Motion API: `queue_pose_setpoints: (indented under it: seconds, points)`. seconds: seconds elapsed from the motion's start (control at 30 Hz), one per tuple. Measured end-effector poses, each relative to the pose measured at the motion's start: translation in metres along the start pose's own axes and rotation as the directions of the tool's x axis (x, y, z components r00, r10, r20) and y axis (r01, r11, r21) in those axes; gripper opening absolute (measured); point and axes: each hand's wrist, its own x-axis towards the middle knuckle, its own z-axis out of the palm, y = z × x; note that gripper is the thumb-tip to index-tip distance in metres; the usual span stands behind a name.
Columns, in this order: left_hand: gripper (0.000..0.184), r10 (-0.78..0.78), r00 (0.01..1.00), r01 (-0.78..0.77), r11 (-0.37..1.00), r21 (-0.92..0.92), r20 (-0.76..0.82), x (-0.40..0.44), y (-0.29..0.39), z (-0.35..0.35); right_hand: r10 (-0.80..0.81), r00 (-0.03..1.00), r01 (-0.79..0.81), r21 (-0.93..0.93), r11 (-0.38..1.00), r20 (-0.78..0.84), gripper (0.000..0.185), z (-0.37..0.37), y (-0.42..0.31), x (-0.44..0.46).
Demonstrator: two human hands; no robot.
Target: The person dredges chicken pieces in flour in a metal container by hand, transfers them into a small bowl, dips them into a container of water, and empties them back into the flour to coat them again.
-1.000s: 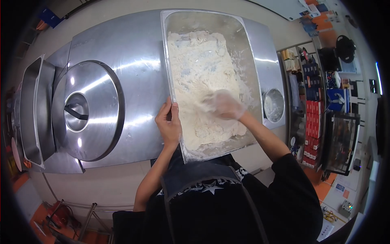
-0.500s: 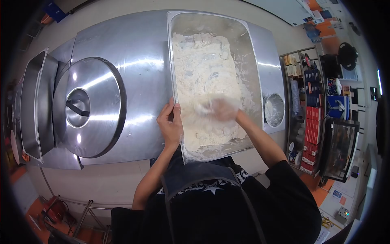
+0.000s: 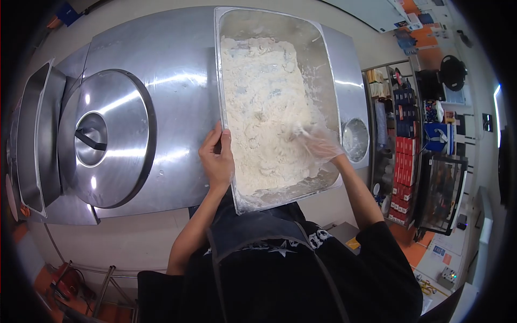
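A deep metal pan [image 3: 217, 64] stands in front of me, with a thick, uneven layer of pale flour [image 3: 264, 107] over its bottom. My left hand [image 3: 218, 159] is closed on the pan's left rim, thumb on the inner side and fingers outside. Inside the pan at the right, my right hand [image 3: 322, 142] wears a clear plastic glove and reaches into the flour. Its fingertips are blurred and dusted white, so whether they hold anything cannot be made out.
The pan rests on a steel table [image 3: 180, 118]. To the left lie a large round metal lid [image 3: 121, 153] with a handle and an empty-looking deep metal tray [image 3: 49, 134]. A metal bowl [image 3: 355, 141] sits right of the pan. Shelves with boxes [image 3: 405, 156] stand beyond.
My right hand has moved right and slightly down, from the middle of the flour toward the pan's right wall. My left hand keeps its hold on the rim. The whole view has shifted slightly.
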Motion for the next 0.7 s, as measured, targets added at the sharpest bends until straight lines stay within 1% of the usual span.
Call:
queue_pose_setpoints:
  seconds: [0.03, 0.07, 0.1, 0.13, 0.17, 0.2, 0.23, 0.27, 0.3, 0.33, 0.37, 0.43, 0.47, 0.53, 0.57, 0.63, 0.67, 0.7]
  points:
    - [0.033, -0.005, 1.0, 0.005, 1.0, 0.002, 0.013, 0.0, 0.0, -0.001, 0.136, 0.99, -0.139, -0.176, 0.975, -0.028, 0.042, -0.003, -0.016, -0.006]
    - [0.032, -0.01, 1.0, 0.01, 1.0, 0.003, 0.028, -0.001, 0.001, -0.002, 0.263, 0.961, -0.274, -0.341, 0.899, -0.079, 0.039, -0.005, -0.033, -0.01]
    - [0.032, -0.018, 0.999, 0.018, 1.0, -0.005, 0.03, -0.001, 0.003, -0.002, 0.374, 0.915, -0.398, -0.485, 0.778, -0.152, 0.036, -0.004, -0.042, -0.012]
    - [0.031, -0.025, 0.999, 0.025, 1.0, -0.015, 0.032, -0.002, 0.006, -0.001, 0.242, 0.968, -0.221, -0.647, 0.73, -0.058, 0.036, 0.008, -0.016, -0.009]
    - [0.031, -0.023, 0.999, 0.023, 1.0, -0.013, 0.031, -0.002, 0.007, 0.0, 0.119, 0.991, -0.025, -0.772, 0.635, 0.066, 0.035, 0.028, 0.034, 0.001]
    - [0.03, -0.021, 0.999, 0.021, 1.0, -0.012, 0.03, -0.002, 0.008, 0.0, 0.012, 0.977, 0.178, -0.848, 0.498, 0.213, 0.035, 0.04, 0.071, 0.008]
    - [0.03, -0.011, 1.0, 0.01, 1.0, 0.003, 0.029, -0.002, 0.007, -0.001, 0.012, 0.978, 0.075, -0.406, 0.911, 0.209, 0.036, 0.046, 0.09, 0.004]
    - [0.03, 0.001, 1.0, -0.001, 1.0, 0.017, 0.023, -0.002, 0.006, -0.001, 0.018, 0.977, -0.058, 0.187, 0.981, 0.211, 0.037, 0.05, 0.104, -0.005]
    - [0.029, 0.002, 1.0, -0.002, 1.0, 0.012, 0.011, -0.002, 0.005, 0.0, 0.105, 0.968, -0.212, 0.525, 0.824, 0.227, 0.038, 0.057, 0.106, -0.008]
    - [0.029, 0.003, 1.0, -0.003, 1.0, 0.008, 0.003, -0.003, 0.004, 0.002, 0.191, 0.952, -0.307, 0.788, 0.533, 0.241, 0.039, 0.064, 0.103, -0.011]
    - [0.029, 0.005, 1.0, -0.005, 1.0, 0.004, 0.0, -0.003, 0.003, 0.002, 0.345, 0.897, -0.397, 0.849, 0.349, 0.277, 0.04, 0.081, 0.098, -0.006]
    - [0.029, -0.005, 1.0, 0.005, 1.0, 0.008, -0.016, -0.002, 0.007, 0.002, 0.399, 0.886, -0.377, 0.869, 0.321, 0.238, 0.041, 0.097, 0.066, 0.009]
    - [0.029, -0.014, 1.0, 0.015, 1.0, 0.01, -0.02, -0.003, 0.009, 0.002, 0.297, 0.942, -0.289, 0.83, 0.477, 0.158, 0.04, 0.094, 0.033, 0.011]
    - [0.028, -0.003, 1.0, 0.003, 1.0, 0.004, -0.015, -0.002, 0.006, 0.002, 0.263, 0.961, -0.223, 0.812, 0.54, 0.09, 0.041, 0.086, 0.022, 0.018]
    - [0.028, 0.004, 1.0, -0.004, 1.0, 0.001, -0.016, -0.002, 0.005, 0.001, 0.344, 0.934, -0.255, 0.85, 0.462, 0.093, 0.042, 0.079, 0.034, 0.024]
    - [0.027, 0.03, 1.0, -0.03, 0.999, 0.044, -0.005, 0.0, 0.01, 0.0, 0.441, 0.896, -0.25, 0.753, 0.609, -0.059, 0.044, 0.065, 0.018, 0.025]
    - [0.027, 0.044, 0.999, -0.044, 0.997, 0.068, -0.003, 0.001, 0.013, -0.002, 0.411, 0.885, -0.227, 0.568, 0.791, -0.219, 0.045, 0.049, -0.024, 0.014]
    - [0.027, 0.038, 0.999, -0.037, 0.997, 0.071, -0.002, 0.001, 0.014, -0.003, 0.279, 0.919, -0.151, 0.404, 0.902, -0.279, 0.044, 0.039, -0.051, 0.007]
